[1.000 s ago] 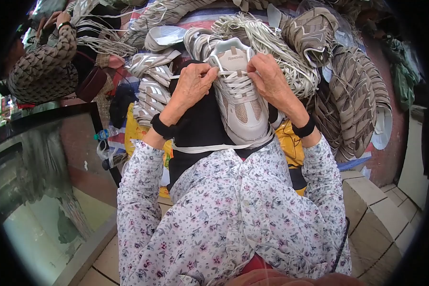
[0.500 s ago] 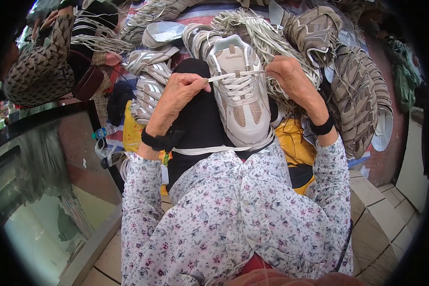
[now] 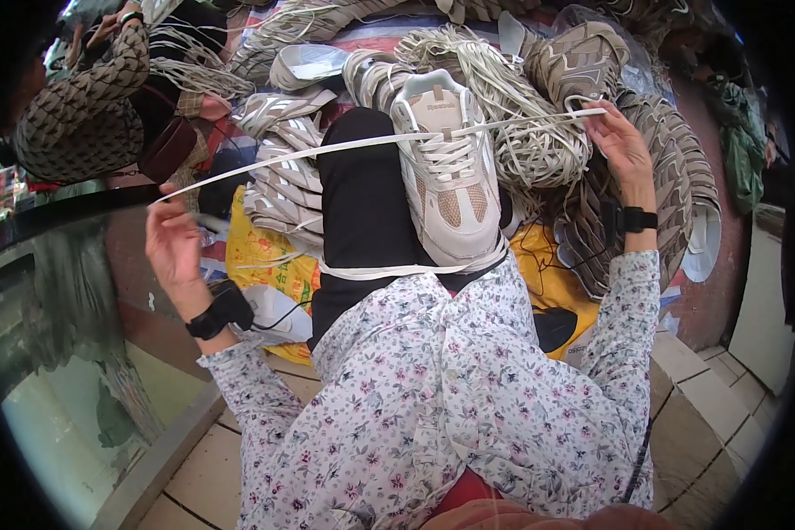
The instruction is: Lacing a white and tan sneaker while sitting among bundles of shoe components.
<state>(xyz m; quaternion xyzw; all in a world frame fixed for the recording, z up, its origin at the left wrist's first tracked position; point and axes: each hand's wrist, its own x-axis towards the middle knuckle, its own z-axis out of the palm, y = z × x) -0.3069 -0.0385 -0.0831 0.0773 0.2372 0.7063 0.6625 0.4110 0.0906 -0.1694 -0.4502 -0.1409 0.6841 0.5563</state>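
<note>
A beige and white sneaker rests on my black-covered lap, toe toward me, with white lacing crossed over its tongue. From its upper eyelets a flat white shoelace stretches out to both sides. My left hand, out at the left and slightly blurred, pinches one end of the lace. On the right, raised beside the piled shoe uppers, my right hand pinches the other end between thumb and fingers. A white cord runs across my lap at the sneaker's toe.
A heap of loose laces lies beyond the sneaker. Stacked shoe uppers stand at the right, with more uppers at the left. Yellow bags lie beside my legs. A glass-panelled frame and another person are at the left.
Both hands have moved far apart, left hand out to the left and down, right hand out to the right. The lace between them is now drawn out long on both sides.
</note>
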